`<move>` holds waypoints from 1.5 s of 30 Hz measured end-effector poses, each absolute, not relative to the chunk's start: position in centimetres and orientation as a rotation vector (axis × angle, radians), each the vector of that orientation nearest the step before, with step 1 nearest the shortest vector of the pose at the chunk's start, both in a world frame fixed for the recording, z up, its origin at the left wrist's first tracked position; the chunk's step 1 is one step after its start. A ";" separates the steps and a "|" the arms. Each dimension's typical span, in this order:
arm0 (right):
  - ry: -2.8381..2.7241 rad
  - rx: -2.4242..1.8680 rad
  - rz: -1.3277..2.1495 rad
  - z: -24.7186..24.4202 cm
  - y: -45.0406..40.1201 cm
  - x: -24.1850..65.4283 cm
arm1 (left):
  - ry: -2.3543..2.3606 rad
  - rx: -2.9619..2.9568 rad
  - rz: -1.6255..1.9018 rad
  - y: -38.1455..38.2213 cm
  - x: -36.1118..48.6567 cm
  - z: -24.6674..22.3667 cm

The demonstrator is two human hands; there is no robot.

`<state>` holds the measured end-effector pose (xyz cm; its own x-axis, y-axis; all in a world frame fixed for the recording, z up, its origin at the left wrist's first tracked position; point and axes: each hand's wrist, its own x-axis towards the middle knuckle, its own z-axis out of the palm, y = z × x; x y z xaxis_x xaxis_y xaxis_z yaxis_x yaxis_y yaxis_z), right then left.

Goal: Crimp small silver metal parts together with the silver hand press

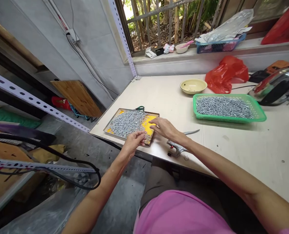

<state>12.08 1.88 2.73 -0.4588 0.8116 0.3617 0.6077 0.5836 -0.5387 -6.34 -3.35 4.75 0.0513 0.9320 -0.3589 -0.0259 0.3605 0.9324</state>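
Note:
A shallow tray (pixel 107 130) with a yellow bottom lies near the table's left front edge, and a heap of small silvery screw-like metal pieces (pixel 128 123) covers most of it. My left hand (pixel 135 140) is at the tray's front edge, its thumb and fingers pinched together; what they hold is too small to make out. Over the tray's right side reaches my right hand (pixel 165 127), thumb and forefinger apart, with nothing visible between them. A few small pieces lie on the bare yellow part (pixel 148 125) near both hands.
Right of my forearm stands a green basket (pixel 258 115) of similar metal pieces. Behind it are a cream bowl (pixel 193 86), a red plastic bag (pixel 226 74) and a kettle (pixel 276 86). A grey metal tool (pixel 176 149) lies under my right forearm.

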 end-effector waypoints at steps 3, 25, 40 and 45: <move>-2.248 -1.241 0.348 2.7 -1.7 16.3 | 1.219 0.916 0.777 -4.3 -4.4 4.8; -2.215 -1.731 0.186 -2.9 -11.9 25.4 | 1.435 1.197 0.390 -3.9 3.1 -0.3; -2.228 -1.772 0.188 -2.7 -11.8 25.5 | 1.466 1.378 0.109 -2.8 3.3 0.1; -2.279 -1.748 0.167 -2.5 -11.8 25.6 | 1.410 1.370 0.053 -3.0 3.3 0.6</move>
